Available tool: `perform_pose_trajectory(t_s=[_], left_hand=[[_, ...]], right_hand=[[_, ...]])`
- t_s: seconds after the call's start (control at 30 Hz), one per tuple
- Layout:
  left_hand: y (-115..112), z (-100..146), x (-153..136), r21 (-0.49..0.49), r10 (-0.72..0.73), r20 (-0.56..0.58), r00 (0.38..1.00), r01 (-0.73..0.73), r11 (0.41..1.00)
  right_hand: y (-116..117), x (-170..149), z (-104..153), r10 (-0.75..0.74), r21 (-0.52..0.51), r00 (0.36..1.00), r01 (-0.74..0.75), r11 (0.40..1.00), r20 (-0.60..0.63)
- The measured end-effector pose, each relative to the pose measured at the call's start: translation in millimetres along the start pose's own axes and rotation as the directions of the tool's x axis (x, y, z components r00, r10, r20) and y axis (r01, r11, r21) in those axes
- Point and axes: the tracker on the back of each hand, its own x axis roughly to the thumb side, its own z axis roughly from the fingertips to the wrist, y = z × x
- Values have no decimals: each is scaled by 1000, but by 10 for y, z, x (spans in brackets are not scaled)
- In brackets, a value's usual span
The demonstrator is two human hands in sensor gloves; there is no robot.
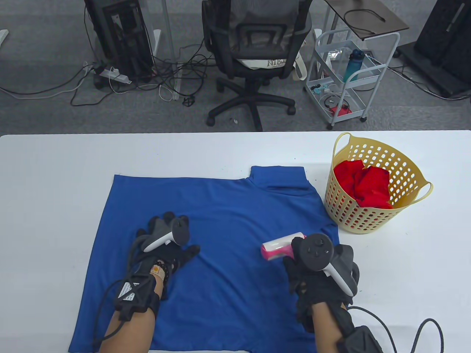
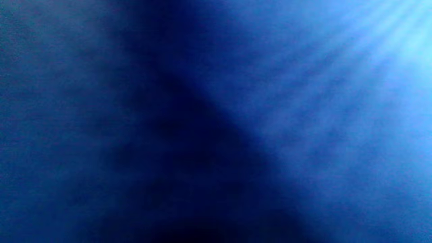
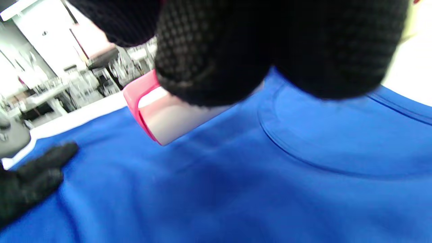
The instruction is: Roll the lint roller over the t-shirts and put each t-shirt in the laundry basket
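In the table view, the blue t-shirt (image 1: 220, 235) lies flat mid-surface, left grip (image 1: 165, 250) pressing it with straight fingers. The right grip (image 1: 312, 264) curls round the lint roller (image 1: 281, 247) on the shirt. At right, the laundry basket (image 1: 371, 220) holds a red t-shirt (image 1: 366, 184). The left wrist view shows only blurred blue cloth; the right wrist view shows the collar seam (image 3: 303, 158).

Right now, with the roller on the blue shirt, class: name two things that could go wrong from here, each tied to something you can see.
1. The left hand presses only the left part of the blue t-shirt; the lint roller in the right hand could drag and bunch the unpinned fabric.
2. The laundry basket stands close to the shirt's right edge, so a wide stroke might knock it.
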Motion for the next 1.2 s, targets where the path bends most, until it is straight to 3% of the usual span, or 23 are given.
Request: perform_pose_trajectory(t_s=[0.17,0.33,0.6,0.77,0.97,1.2], left_hand=[[-11,-1,0,-11,-3,19,1000,3,1000],[-18,0,-1,-12,-12,32,999,12,1000],[-22,9,9,-18,-14,40,999,15,1000],[-26,12,15,-25,-9,46,999,10,1000],[-30,15,21,-26,-6,48,999,7,1000],[-33,20,25,-25,-9,47,999,10,1000]], right_hand=[[204,56,-101,81,73,995,-77,994,-53],[366,126,-448,82,-25,993,-85,996,-89],[389,394,-1159,63,-125,987,-82,989,-148],[435,563,-1461,148,-170,972,-179,969,-181],[420,553,-1349,187,-102,965,-208,973,-182],[232,446,-667,347,150,931,-330,932,-112]])
